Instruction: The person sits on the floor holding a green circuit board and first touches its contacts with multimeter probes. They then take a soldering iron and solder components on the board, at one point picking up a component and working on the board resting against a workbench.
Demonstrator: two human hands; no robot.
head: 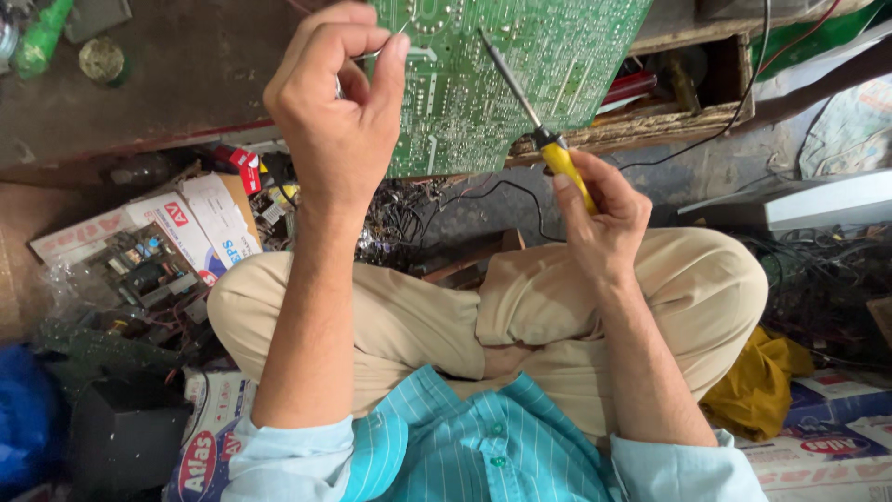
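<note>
Nearest the lens, a teal striped shirt (465, 437) with pale rolled cuffs fills the bottom edge, and beyond it crossed legs in tan trousers (409, 316) rest on the floor. Printed cardboard boxes (209, 446) lie under and beside the knees, with a mustard cloth (757, 381) bunched by the right knee.

Further out, the right hand (604, 218) is closed around the yellow handle of a soldering iron (534, 116), thumb pressed along the grip. The iron's dark shaft slants up and left, its tip resting against the green circuit board (502, 65). A black cord (502, 191) trails from the handle down toward the clutter.

Higher and left, the left hand (339, 112) is curled, thumb and forefinger pinched on a thin strand of solder wire (395, 37) whose end points at the board, well left of the iron's tip. The rest of the fingers are tucked in.

The board stands tilted, its lower edge near a worn wooden box (669, 121). Beneath the left forearm lies a heap of tangled wires (400, 223), a small dark circuit assembly (144, 270) and more printed cartons (200, 223). Beyond, a brown worktop (177, 84) carries a green bottle (42, 37) and a round lid (100, 60).
</note>
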